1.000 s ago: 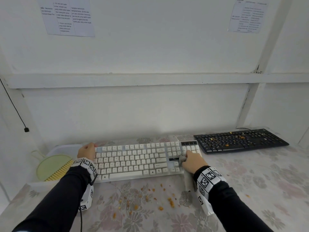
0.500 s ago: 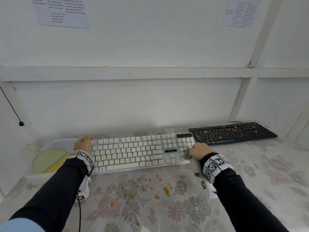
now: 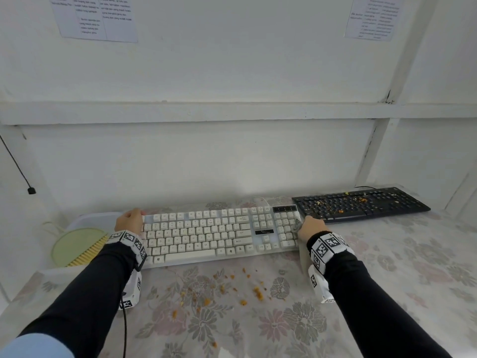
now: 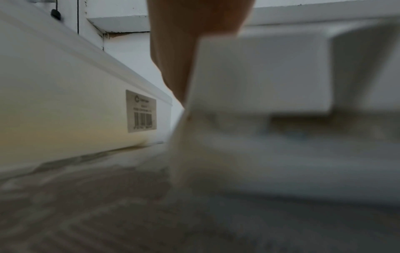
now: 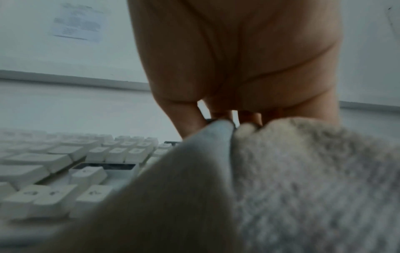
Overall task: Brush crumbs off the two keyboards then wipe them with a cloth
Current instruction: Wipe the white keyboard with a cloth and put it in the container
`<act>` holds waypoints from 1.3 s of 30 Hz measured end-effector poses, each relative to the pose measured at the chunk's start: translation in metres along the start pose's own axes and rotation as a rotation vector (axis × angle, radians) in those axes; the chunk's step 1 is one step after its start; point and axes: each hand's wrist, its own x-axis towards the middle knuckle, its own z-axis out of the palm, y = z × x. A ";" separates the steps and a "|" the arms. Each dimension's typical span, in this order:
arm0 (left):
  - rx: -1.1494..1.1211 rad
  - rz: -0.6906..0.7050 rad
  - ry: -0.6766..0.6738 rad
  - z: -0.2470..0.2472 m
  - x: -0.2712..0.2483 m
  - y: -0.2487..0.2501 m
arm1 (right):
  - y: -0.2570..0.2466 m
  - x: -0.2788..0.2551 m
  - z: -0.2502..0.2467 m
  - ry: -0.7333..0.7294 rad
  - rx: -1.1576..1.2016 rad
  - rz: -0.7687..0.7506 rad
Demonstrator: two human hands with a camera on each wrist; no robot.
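A white keyboard (image 3: 206,233) lies across the flowered table, its keys free of crumbs. My left hand (image 3: 129,220) grips its left end, with fingers curled over the far corner; the left wrist view shows one finger (image 4: 184,42) against the keyboard's edge (image 4: 259,77). At the right end by the number pad, my right hand (image 3: 311,226) grips a grey cloth (image 3: 296,224). In the right wrist view the cloth (image 5: 303,188) bunches under the fingers (image 5: 190,119) beside the keys (image 5: 65,162). A black keyboard (image 3: 361,202) at the back right carries orange crumbs.
Orange crumbs (image 3: 258,293) lie scattered on the tablecloth in front of the white keyboard. A green brush with yellow bristles (image 3: 77,245) rests in a white tray (image 3: 98,218) at the left; the tray's wall (image 4: 65,111) stands close to my left hand. A white wall rises behind.
My right hand has slid the cloth rightward over the number pad to the white keyboard's right end. My left hand has kept its hold on the left end.
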 end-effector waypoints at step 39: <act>0.432 0.171 -0.571 -0.023 0.010 -0.004 | -0.007 0.023 0.018 0.013 0.428 0.022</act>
